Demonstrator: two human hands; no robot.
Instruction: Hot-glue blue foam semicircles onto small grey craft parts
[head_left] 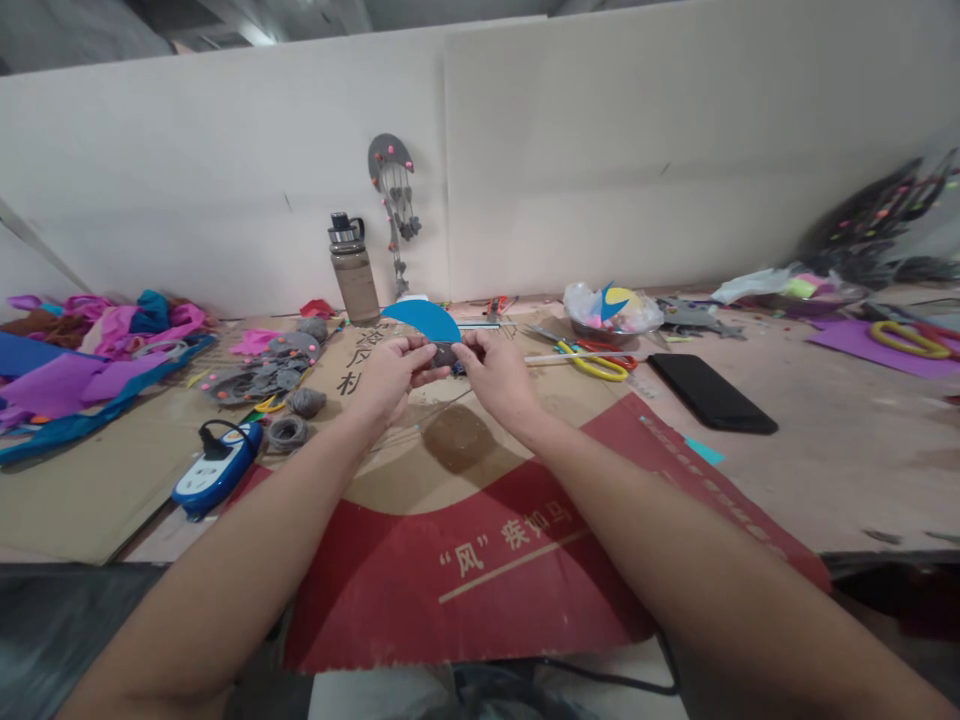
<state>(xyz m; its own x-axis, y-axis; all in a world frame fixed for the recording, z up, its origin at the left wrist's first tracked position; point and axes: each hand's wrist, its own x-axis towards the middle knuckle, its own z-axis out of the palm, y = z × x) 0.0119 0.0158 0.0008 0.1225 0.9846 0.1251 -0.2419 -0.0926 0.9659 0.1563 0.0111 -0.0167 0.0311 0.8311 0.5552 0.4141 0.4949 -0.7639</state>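
A blue, curved sheet piece (pixel 429 318), like felt, is held up in front of me above a cardboard sheet (pixel 420 490). My left hand (pixel 401 375) pinches its lower edge from the left. My right hand (pixel 495 375) pinches it from the other side, thumbs close together. Between the fingertips a small dark grey piece (pixel 445 354) shows below the blue one; whether the two are joined I cannot tell. A thin cord or stick (pixel 450 402) slants beneath my hands. Fingers hide much of what is gripped.
Yellow-handled scissors (pixel 600 368) and a black phone (pixel 711 393) lie to the right. At left are a blue power strip (pixel 217 470), grey yarn (pixel 288 433) and bright fabric scraps (pixel 97 350). A bottle (pixel 355 275) stands behind; a grey pinned ornament (pixel 390 160) hangs on the white panel.
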